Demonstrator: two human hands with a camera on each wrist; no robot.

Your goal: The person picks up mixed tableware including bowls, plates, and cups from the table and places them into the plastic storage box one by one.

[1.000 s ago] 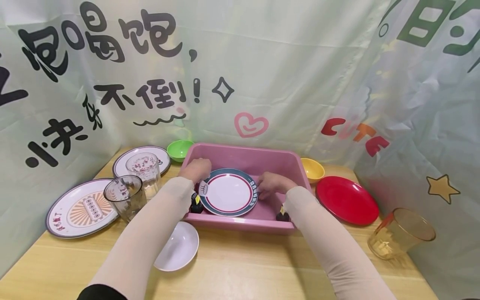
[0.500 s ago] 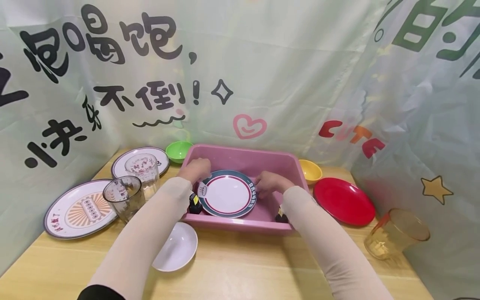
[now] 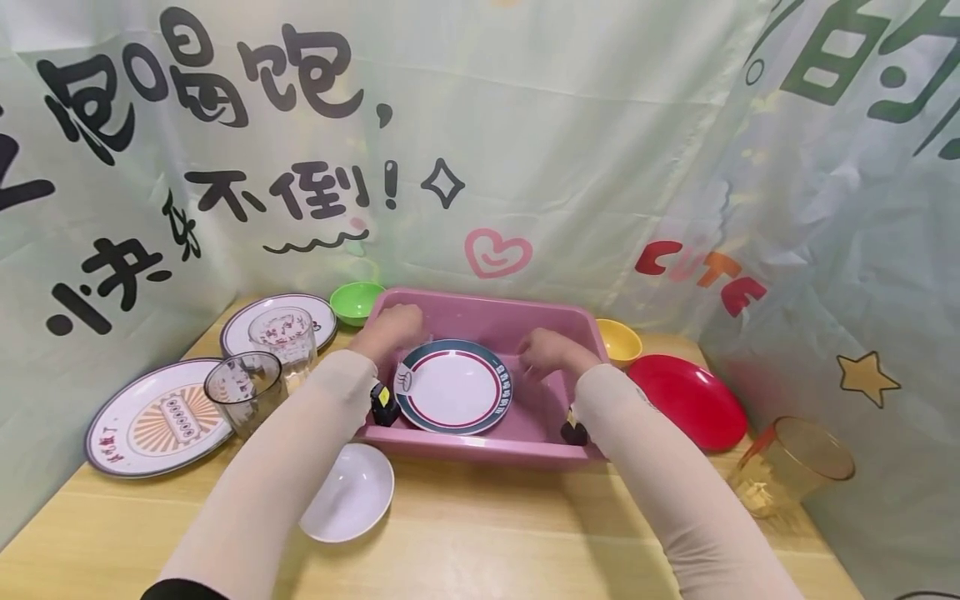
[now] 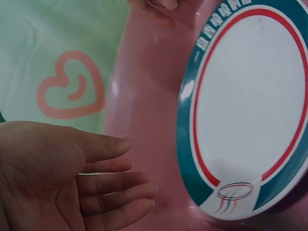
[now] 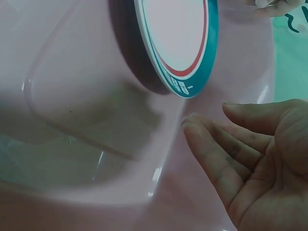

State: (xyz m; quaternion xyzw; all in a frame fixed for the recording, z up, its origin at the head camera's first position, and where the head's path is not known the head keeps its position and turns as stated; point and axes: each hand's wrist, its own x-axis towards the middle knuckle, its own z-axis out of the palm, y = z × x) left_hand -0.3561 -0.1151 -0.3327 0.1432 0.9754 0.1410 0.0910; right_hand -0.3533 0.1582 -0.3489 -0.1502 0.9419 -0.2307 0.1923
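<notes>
A white plate (image 3: pixel 454 387) with a teal rim and a red ring lies inside the pink basin (image 3: pixel 480 450). My left hand (image 3: pixel 393 327) hovers at the basin's left side, just off the plate; the left wrist view shows this hand (image 4: pixel 96 178) with extended fingers and nothing in them. On the other side, my right hand (image 3: pixel 551 354) is over the basin, apart from the plate's right rim. In the right wrist view its fingers (image 5: pixel 211 154) are loosely bent around air, with the plate (image 5: pixel 180 38) beyond the fingertips.
At left stand two patterned plates (image 3: pixel 161 417), a dark glass (image 3: pixel 246 392), a clear glass (image 3: pixel 288 337) and a green bowl (image 3: pixel 356 303). A white bowl (image 3: pixel 352 492) sits in front. To the right are a yellow bowl (image 3: pixel 619 342), a red plate (image 3: pixel 690 400) and an amber glass (image 3: pixel 791 467).
Both hands have come away from the plate's rim, the left to the left and the right upward and to the right. The plate stays in the basin.
</notes>
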